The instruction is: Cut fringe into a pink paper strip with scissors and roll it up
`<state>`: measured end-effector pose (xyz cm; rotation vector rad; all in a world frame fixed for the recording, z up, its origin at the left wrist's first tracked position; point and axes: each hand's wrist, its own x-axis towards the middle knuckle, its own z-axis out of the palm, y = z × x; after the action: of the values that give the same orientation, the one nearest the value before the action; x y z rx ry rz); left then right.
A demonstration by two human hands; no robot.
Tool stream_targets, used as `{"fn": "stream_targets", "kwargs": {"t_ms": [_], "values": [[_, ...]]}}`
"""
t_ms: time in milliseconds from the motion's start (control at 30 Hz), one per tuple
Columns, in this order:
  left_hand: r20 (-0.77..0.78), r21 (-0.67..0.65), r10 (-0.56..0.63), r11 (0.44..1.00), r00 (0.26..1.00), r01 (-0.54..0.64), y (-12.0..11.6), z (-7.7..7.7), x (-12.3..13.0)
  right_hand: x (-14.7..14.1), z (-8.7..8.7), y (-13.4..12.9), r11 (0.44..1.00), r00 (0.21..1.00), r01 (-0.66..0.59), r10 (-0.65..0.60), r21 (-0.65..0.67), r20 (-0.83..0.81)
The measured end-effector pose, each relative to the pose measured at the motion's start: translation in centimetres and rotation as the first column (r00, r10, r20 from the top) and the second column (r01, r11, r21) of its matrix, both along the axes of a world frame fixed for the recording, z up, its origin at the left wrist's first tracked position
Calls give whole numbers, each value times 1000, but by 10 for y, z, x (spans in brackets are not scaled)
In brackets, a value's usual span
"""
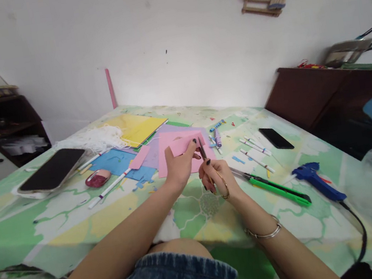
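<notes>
My left hand [179, 165] is held over the worktop [188, 215], its fingers pinched on a narrow folded piece of pink paper [184, 144] that lies above a larger flat pink paper sheet [164, 166]. In my right hand [216, 175], just beside it, I have metal scissors with gold-coloured handles [202, 150]; my fingers are closed around the handles, and the blades point away from me, up against the right part of the piece I'm holding. I can't tell how far apart the blades are.

Under the pink sheet, a lavender paper sheet [152, 153] shows, with torn-edged blue paper [113, 163] to its left and a yellow sheet [141, 127] farther back. A white stick with a pink paper flag [113, 186] lies to the left of my hands, near a dark pink rounded object [97, 178]. On my right, a green-and-black box cutter [278, 190] lies near my wrist, with a blue glue gun [319, 182] beyond it, trailing its black cord. White sticks [257, 161] lie between my hands and a black phone [276, 138].
</notes>
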<state>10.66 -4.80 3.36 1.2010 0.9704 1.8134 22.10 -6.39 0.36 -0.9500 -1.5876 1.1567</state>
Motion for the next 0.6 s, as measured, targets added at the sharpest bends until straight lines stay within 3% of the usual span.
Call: {"fn": "stream_targets", "kwargs": {"t_ms": [600], "values": [[-3, -2, 5, 1000, 1000, -5, 0, 0, 0, 1, -2, 2, 999, 999, 34, -34, -5, 6]]}}
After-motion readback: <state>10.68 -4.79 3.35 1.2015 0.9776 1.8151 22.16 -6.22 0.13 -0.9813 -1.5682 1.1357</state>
